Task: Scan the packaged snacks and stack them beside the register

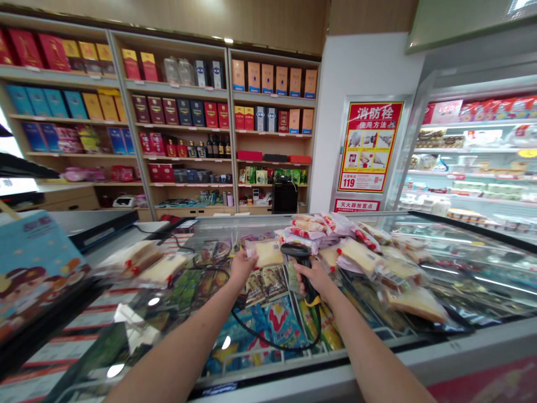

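Two things fill my hands, both held just above the glass lid of a chest freezer (482,341). My left hand (242,267) has a sandwich in a clear wrapper (263,253), with my fingers (245,255) pinching its edge and the bread facing up. My right hand (315,278) grips a black handheld barcode scanner (302,267), fingers curled around the handle, its head close to the sandwich and pointing across at it. A black coiled cable (268,337) droops from the scanner in a loop over the glass.

To my right, a heap of wrapped sandwiches (356,254) sits on the lid, with more spread toward the far corner. Two more wrapped sandwiches (145,264) lie to my left, beside a blue printed tote bag (37,271). Under the glass I can see colourful packets of frozen food (272,319).

Beyond the freezer, wooden shelves (168,168) carry boxed gifts and bottles. A red and yellow fire hydrant instruction sign (370,146) hangs on the white pillar, and a lit refrigerated display case (470,162) stands on the right.
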{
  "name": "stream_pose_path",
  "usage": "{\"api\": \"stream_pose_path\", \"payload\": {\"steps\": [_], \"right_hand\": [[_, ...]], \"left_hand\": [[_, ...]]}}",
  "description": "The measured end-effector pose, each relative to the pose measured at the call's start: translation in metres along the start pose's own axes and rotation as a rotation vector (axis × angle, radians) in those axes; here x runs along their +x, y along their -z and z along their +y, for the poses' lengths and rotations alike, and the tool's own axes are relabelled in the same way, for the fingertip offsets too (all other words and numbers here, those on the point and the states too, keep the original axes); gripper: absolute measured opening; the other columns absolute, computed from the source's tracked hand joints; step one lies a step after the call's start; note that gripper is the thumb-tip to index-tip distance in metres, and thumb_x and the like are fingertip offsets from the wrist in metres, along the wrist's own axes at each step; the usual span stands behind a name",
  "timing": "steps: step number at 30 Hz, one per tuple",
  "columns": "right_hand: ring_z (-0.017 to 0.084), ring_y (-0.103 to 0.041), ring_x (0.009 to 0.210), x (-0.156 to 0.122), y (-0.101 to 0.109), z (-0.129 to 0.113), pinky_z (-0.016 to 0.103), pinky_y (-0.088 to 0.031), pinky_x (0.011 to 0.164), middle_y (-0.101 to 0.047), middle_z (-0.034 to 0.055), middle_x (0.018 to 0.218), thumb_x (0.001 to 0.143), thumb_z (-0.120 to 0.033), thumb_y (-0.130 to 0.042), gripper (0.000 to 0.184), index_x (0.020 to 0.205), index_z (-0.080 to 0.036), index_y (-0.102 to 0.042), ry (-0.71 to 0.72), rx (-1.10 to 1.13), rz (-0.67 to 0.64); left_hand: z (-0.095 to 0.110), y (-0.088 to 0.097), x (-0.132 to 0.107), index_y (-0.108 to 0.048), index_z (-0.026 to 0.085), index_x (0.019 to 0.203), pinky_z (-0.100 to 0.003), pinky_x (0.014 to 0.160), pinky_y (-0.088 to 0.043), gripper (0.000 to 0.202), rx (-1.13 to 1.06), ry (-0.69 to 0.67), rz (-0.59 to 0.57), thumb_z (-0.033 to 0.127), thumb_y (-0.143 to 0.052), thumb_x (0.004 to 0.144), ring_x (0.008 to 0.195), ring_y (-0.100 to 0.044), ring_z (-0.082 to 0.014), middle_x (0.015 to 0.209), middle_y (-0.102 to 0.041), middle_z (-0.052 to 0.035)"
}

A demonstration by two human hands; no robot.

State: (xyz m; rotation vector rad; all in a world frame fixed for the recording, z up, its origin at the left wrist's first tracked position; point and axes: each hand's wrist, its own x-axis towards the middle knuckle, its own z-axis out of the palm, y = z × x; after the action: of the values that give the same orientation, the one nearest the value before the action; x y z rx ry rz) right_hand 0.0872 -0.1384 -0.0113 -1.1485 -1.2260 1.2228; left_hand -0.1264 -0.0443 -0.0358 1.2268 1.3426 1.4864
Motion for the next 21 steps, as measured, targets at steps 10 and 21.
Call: {"api": "stream_pose_path", "payload": {"steps": [10, 21], "right_hand": [[0.011, -0.048, 0.034, -0.0024, -0.0012, -0.0007, 0.026, -0.046, 0.036, -0.05, -0.0042, 0.044, 0.065, -0.048, -0.072, 0.036, 0.057, -0.019, -0.051, -0.038, -0.03, -0.002], [0.01, -0.047, 0.032, -0.0021, -0.0009, -0.001, 0.024, -0.044, 0.035, -0.051, -0.0052, 0.043, 0.061, -0.05, -0.07, 0.037, 0.061, -0.02, -0.048, -0.033, -0.044, -0.002]], "left_hand": [[-0.0042, -0.0008, -0.0002, -0.052, 0.019, 0.064, -0.024, 0.056, -0.047, 0.017, -0.025, -0.017, -0.004, 0.015, -0.068, 0.061, 0.055, -0.061, -0.0145, 0.055, -0.061, 0.0029], [-0.0073, -0.001, 0.0013, -0.052, 0.018, 0.066, -0.021, 0.055, -0.047, 0.017, 0.027, -0.015, -0.013, 0.018, -0.068, 0.062, 0.058, -0.063, -0.0139, 0.059, -0.063, 0.0019]]}}
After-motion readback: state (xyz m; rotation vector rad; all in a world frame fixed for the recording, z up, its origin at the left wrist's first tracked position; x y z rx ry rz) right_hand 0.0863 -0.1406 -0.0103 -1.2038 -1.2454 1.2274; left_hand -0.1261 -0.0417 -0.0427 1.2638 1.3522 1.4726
